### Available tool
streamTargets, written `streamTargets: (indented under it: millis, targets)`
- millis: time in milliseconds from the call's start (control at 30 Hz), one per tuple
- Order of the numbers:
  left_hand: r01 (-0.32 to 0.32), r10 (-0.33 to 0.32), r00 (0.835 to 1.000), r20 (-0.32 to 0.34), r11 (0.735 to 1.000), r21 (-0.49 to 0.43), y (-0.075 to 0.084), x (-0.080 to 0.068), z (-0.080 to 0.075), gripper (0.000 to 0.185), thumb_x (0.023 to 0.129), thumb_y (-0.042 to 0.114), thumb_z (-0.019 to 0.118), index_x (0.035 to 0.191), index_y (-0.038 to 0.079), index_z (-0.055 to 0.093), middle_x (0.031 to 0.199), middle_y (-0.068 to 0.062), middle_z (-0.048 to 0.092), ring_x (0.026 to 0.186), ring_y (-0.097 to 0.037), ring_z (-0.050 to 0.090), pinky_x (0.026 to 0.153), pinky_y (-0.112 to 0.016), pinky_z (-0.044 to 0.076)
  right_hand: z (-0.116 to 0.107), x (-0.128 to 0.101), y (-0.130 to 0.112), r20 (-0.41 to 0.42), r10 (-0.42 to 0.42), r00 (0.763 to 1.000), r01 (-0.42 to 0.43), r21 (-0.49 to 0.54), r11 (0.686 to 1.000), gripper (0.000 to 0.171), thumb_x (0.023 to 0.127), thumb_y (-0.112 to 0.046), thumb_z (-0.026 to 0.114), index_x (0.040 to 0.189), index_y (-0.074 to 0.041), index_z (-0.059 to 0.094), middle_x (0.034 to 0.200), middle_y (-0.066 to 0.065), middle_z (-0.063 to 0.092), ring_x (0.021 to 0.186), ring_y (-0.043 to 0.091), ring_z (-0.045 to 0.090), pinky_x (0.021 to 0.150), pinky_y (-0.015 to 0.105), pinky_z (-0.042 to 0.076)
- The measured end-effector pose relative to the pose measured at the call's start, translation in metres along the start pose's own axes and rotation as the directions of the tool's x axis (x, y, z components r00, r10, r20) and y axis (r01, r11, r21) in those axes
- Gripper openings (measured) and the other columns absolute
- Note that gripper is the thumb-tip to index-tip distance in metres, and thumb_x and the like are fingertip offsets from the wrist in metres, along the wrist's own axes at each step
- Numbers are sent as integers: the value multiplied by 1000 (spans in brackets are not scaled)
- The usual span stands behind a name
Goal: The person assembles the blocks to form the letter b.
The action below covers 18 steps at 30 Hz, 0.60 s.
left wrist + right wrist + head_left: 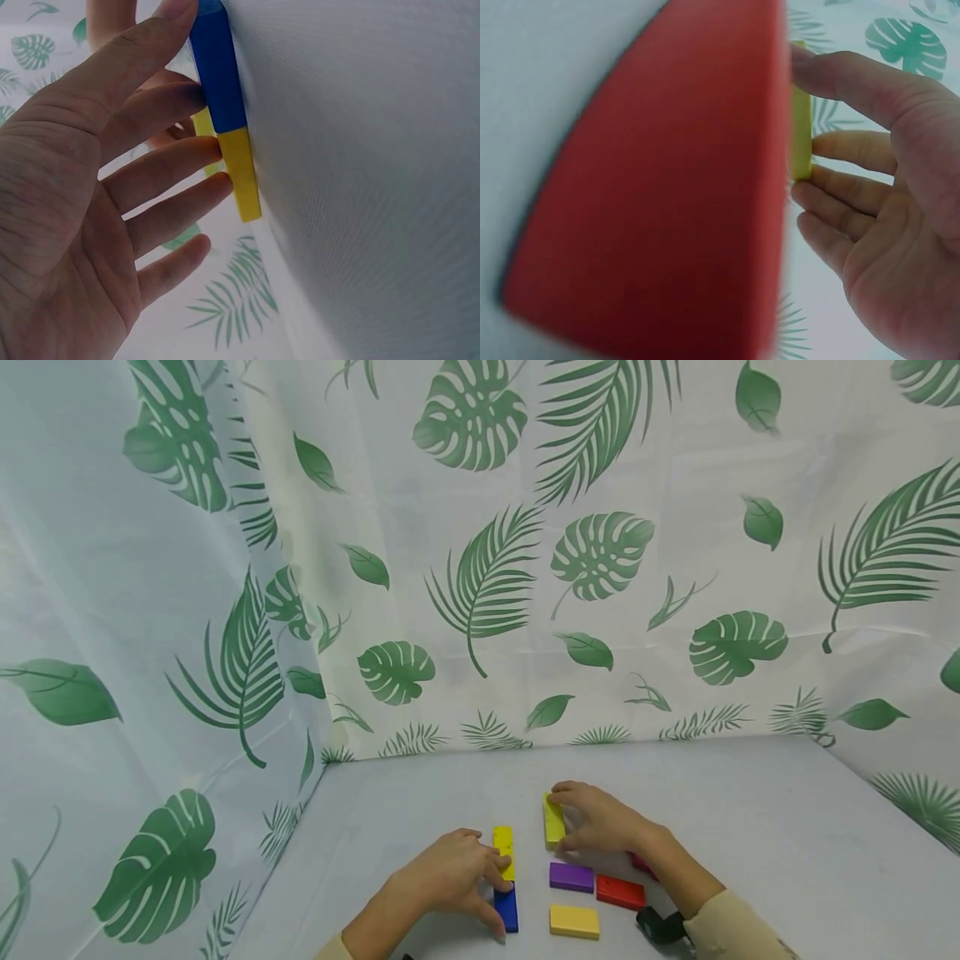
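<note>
Before leaf-printed sheeting (517,552), over a pale counter (420,802), worked with 2 hands. With the left hand (456,872), rested loosely spread fingers against a blue block (507,910) and a yellow block (503,838) set end to end, apparently to steady the pair. With the right hand (603,820), pinched a lime-yellow block (553,826) near its 2 ends, probably for control over its angle. Had that block between thumb and fingers, roughly parallel to the pair yet apart from it, and beyond a purple block (572,877). Saw a red block (620,892) and an orange-yellow block (573,922) closer in, untouched.
</note>
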<state>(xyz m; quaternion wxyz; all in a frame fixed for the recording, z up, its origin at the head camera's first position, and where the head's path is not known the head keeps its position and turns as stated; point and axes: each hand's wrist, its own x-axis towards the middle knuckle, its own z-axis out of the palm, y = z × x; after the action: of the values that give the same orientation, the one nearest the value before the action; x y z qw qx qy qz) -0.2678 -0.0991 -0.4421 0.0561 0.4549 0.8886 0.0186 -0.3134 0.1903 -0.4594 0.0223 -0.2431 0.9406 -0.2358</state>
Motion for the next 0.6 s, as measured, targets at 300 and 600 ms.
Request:
streamTargets:
  millis: [300,600]
  targets:
    - [-18,19,1000,-18,1000,19,-1,0,0,56,73,72,80,117,38,79,136,12,69,126,1,62,116,-43,46,2,6,-8,-33,12,999,-10,40,999,76,78,-37,92,143,-9,63,150,10,57,142,36,50,115,61,44]
    - [-36,37,999,-35,999,16,-2,0,1,55,73,72,80,117,38,79,134,11,70,126,1,63,116,-43,47,4,16,-23,-56,17,998,-11,118,993,75,80,-38,90,144,-12,62,154,10,54,144,36,47,114,63,44]
